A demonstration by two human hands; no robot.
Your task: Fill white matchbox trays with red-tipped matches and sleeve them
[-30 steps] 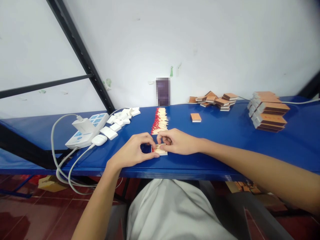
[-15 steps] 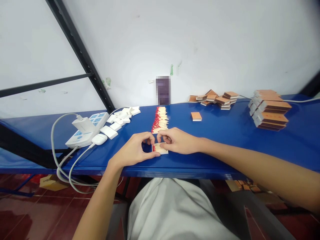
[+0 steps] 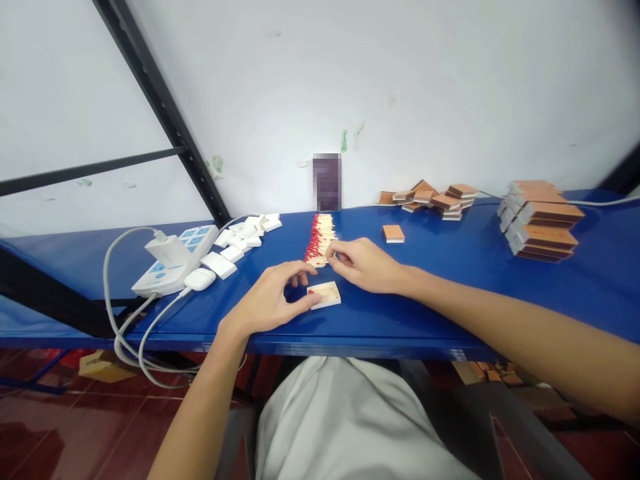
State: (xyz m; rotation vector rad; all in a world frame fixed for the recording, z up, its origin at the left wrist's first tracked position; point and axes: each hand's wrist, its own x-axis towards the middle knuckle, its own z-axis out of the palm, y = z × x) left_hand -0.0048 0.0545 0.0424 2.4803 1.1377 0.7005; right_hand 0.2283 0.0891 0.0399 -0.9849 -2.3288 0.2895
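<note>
My left hand [image 3: 273, 297] rests on the blue table [image 3: 450, 293], its thumb and fingers pinching the left end of a small open tray of matches [image 3: 326, 294]. Just beyond, my right hand [image 3: 361, 263] reaches to the near end of a long row of red-tipped matches [image 3: 320, 239], fingertips pinched at the matches there. What the fingertips hold is too small to make out.
White inner trays [image 3: 240, 240] lie in a loose group at the left, beside a white power strip [image 3: 173, 263] with cables. One orange matchbox [image 3: 393, 233] lies alone; heaps of matchboxes [image 3: 430, 198] and a taller stack [image 3: 543, 223] sit at the right.
My right hand has left the tray and moved away to the near end of the match row. The left hand stays on the tray, which now shows uncovered.
</note>
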